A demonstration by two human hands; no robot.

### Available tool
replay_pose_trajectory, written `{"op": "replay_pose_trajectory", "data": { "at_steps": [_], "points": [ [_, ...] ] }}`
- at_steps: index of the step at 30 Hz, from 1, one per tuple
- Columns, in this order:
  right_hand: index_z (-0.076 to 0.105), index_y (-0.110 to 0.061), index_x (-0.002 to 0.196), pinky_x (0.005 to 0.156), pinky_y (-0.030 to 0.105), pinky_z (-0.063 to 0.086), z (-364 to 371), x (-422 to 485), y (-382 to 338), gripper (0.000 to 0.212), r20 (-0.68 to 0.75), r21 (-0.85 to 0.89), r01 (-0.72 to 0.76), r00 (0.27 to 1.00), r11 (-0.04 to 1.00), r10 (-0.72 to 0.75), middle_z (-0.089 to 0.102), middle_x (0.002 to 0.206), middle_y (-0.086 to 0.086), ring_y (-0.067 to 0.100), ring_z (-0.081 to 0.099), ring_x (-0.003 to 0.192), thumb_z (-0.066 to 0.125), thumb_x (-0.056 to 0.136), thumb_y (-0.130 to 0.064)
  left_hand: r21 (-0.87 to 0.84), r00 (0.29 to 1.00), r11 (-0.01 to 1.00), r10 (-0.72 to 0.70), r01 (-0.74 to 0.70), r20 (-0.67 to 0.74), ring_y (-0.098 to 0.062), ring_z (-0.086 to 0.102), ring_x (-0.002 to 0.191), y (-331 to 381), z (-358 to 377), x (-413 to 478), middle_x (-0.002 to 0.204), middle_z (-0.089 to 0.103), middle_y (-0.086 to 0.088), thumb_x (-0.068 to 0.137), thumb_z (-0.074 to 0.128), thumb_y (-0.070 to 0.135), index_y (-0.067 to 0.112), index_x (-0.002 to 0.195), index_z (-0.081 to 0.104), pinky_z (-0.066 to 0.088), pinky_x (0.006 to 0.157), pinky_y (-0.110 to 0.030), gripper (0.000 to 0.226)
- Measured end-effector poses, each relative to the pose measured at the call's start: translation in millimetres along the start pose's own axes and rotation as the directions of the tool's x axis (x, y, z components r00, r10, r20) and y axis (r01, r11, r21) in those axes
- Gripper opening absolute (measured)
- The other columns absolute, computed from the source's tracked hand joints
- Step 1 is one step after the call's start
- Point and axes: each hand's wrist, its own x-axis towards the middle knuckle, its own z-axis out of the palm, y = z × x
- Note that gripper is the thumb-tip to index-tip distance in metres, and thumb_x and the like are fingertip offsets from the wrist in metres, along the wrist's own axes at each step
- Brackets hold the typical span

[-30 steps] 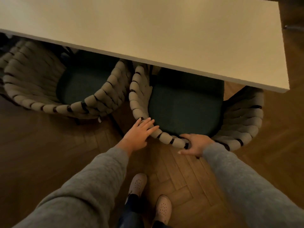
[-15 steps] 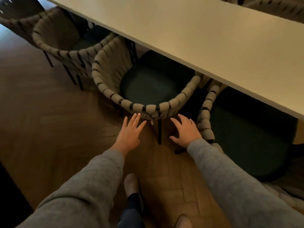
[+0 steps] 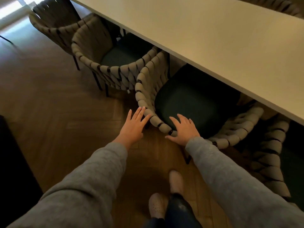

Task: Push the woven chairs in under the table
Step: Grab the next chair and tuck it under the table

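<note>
A woven chair with a dark green seat stands partly under the white table, its curved back toward me. My left hand has straight fingers, and the fingertips touch the outside of the chair's woven rim. My right hand lies spread over the same rim farther right, fingers reaching over the seat and thumb on the outer side. Another woven chair stands to the left against this one, also partly under the table. A third woven chair is at the right.
A darker woven chair stands at the far left near the table's end. The floor is herringbone wood. My feet are close behind the chair. A dark piece of furniture fills the lower left edge.
Both hands left the right-hand chair, moved left to its neighbour, and now rest on its woven rim. The view has swung left along the table.
</note>
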Motion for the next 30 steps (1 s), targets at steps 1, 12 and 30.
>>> {"op": "replay_pose_trajectory", "data": {
  "at_steps": [1,12,30],
  "points": [
    [0.013,-0.029,0.154,0.122,0.048,0.005,-7,11,-4,0.087,-0.003,-0.002,0.009,1.000,1.000,-0.009,0.009,0.162,0.008,0.027,0.007,0.149,0.060,0.087,-0.058,-0.006,1.000,1.000,-0.003,0.002,-0.005,-0.028,-0.014,0.147,-8,-2,9,0.160,-0.014,-0.012,0.093,0.059,0.035,0.025,0.154,-0.004,0.003,0.119,-0.054,0.088],
    [0.017,-0.027,0.154,0.121,0.050,0.009,-76,152,-88,0.088,-0.010,-0.164,0.154,0.987,0.974,-0.158,0.015,0.160,0.010,0.028,0.012,0.148,0.064,0.085,-0.056,-0.172,0.964,0.948,-0.264,0.266,0.033,-0.038,-0.008,0.147,-122,1,62,0.162,-0.007,-0.010,0.091,0.060,0.038,0.027,0.154,0.001,0.001,0.117,-0.056,0.087],
    [0.017,-0.026,0.155,0.120,0.050,0.005,-99,396,-437,0.086,-0.013,-0.179,0.252,0.966,0.951,-0.259,0.015,0.160,0.011,0.030,0.012,0.148,0.063,0.087,-0.053,-0.172,0.882,0.877,-0.405,0.449,0.239,-0.034,-0.009,0.147,-508,76,50,0.161,-0.005,-0.013,0.087,0.063,0.046,0.023,0.155,0.000,0.001,0.116,-0.059,0.095]
  ]
}}
